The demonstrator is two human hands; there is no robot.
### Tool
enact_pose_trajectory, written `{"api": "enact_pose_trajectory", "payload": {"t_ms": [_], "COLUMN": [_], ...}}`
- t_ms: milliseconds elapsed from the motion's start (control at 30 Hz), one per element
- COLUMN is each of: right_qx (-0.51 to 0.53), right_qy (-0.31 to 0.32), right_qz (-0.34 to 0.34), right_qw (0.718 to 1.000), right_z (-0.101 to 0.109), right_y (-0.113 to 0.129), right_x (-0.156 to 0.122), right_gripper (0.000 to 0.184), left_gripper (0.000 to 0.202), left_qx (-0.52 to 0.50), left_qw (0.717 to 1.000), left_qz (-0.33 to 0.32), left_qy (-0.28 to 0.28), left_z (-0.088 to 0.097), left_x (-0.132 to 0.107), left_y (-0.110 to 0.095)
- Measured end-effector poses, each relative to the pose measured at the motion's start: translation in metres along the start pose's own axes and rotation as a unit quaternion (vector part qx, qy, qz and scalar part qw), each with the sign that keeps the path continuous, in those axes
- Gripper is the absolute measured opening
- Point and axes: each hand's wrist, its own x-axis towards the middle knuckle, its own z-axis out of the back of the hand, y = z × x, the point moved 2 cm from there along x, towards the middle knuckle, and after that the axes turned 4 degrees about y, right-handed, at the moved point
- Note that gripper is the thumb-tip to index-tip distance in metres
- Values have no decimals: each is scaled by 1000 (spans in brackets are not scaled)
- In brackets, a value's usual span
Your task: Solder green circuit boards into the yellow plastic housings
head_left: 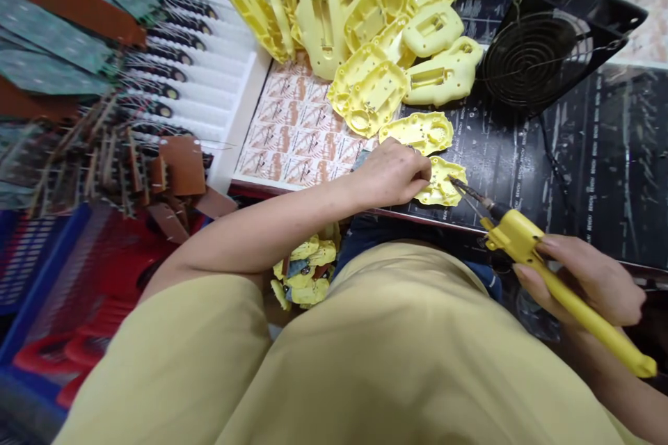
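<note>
A yellow shell (443, 188) lies hollow side up at the near edge of the desk (616, 174). The left hand (401, 172) is at its left end, fingers curled together; I cannot tell whether they pinch the shell or only press on it. The right hand (587, 281) is clamped around a yellow soldering iron (514, 233), whose dark tip reaches the shell's right part. Just beyond lies a second shell (420, 131), also open side up, and behind it a heap of yellow casings (373, 14). A black fan (537, 59) stands tilted right of the heap; a white ridged tray (209, 76) is on the left. Farther left, a blue basket (31, 320) holds red parts (91, 337).
</note>
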Motion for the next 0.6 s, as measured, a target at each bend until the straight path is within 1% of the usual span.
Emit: {"api": "enact_pose_trajectory", "payload": {"t_ms": [67, 100, 167, 233, 300, 400, 467, 533, 600], "right_qx": [22, 31, 40, 42, 41, 20, 3, 1, 5], "right_qy": [4, 2, -5, 1, 15, 54, 83, 98, 111], "right_qz": [74, 96, 110, 114, 111, 101, 94, 96, 77], "right_qw": [997, 995, 993, 993, 993, 993, 992, 991, 991], "right_z": [-3, -4, -5, -6, -7, -7, -5, -2, 0], "right_y": [12, 18, 25, 28, 28, 27, 27, 26, 24], "right_x": [7, 10, 16, 18, 18, 15, 14, 12, 9], "right_gripper": [26, 27, 29, 30, 27, 16, 16, 19, 13], "left_gripper": [18, 19, 20, 21, 22, 22, 22, 22, 23], "left_qx": [2, 5, 13, 22, 26, 24, 26, 29, 28], "left_qw": [1000, 1000, 1000, 1000, 999, 999, 999, 998, 998], "left_qz": [4, 6, 10, 18, 24, 26, 28, 34, 40], "left_qy": [-1, -1, 4, 15, 25, 27, 28, 32, 36], "left_z": [-1, -1, -1, -1, 1, 3, 4, 5, 7], "left_x": [0, 1, 2, 3, 4, 6, 8, 9, 10], "left_y": [0, 0, -1, -3, -5, -7, -8, -8, -9]}}
